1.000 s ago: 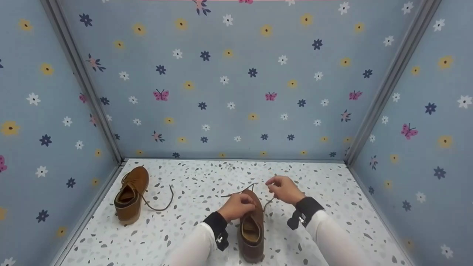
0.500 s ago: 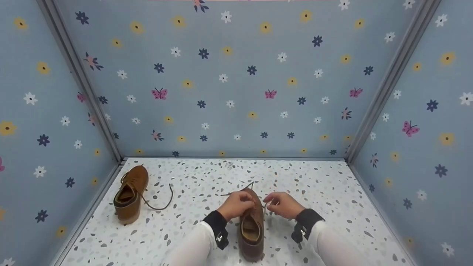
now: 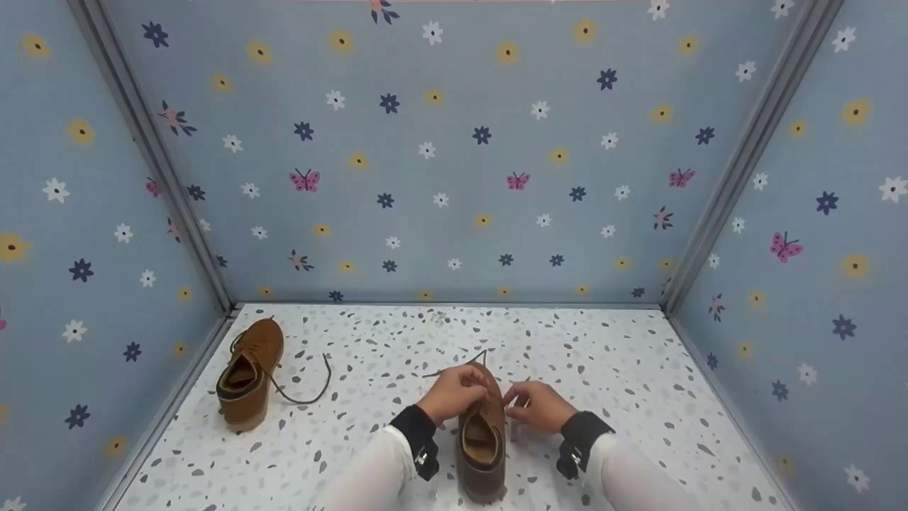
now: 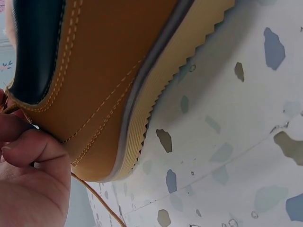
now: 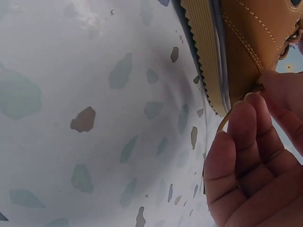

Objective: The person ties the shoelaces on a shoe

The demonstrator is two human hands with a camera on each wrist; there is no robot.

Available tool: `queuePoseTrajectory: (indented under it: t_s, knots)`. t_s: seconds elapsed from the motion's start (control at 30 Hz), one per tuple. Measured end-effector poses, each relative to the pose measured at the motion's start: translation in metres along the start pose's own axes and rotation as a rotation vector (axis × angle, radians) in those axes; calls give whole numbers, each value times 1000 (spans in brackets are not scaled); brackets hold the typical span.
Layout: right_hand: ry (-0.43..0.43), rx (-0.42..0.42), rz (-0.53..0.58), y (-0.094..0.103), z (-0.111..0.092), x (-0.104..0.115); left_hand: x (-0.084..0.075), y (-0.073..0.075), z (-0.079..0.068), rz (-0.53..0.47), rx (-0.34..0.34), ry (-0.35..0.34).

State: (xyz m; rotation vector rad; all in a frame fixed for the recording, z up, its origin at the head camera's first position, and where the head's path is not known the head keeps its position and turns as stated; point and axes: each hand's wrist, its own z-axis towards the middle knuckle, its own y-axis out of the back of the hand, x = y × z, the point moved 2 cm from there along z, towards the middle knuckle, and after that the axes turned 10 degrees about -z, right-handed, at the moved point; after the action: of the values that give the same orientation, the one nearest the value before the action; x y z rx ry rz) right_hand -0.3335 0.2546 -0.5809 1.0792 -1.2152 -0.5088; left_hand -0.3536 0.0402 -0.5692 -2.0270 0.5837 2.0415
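Observation:
A brown lace-up shoe stands upright in front of me, toe pointing away. My left hand is on the left of its lacing, thumb and forefinger pinching the shoelace near the eyelets. Beside the front of the shoe, on the right, is my right hand. In the right wrist view its thumb and fingertips pinch the brown shoelace close against the leather upper. Another stretch of lace trails past the toe in the left wrist view. The fingers hide part of the lacing.
A matching brown shoe stands at the left, its loose lace curling across the white speckled tabletop. Blue floral panels rise at the back and both sides, with grey metal posts in the corners.
My right hand has come down and left from beyond the shoe's toe to its right side, bringing the lace in close. The left hand has stayed at the lacing.

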Motion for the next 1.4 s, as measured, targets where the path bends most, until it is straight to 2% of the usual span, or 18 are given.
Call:
queuePoseTrajectory:
  t_s: [0.4, 0.73, 0.9, 1.17, 1.3, 1.4]
  knots:
    - [61, -70, -10, -7, -2, 2, -1, 0, 0, -5, -12, 8]
    - [62, -56, -40, -8, -2, 3, -5, 1, 0, -62, -18, 37]
    - [87, -86, -48, -7, -4, 5, -7, 5, 2, -91, -15, 54]
    - [48, -109, -43, 3, -4, 4, -14, 18, 3, -103, 7, 108]
    - [33, -111, -38, 7, -5, 1, -15, 23, 3, -83, 57, 95]
    - [3, -99, -8, 9, -5, -1, -16, 25, 3, -48, 68, 61]
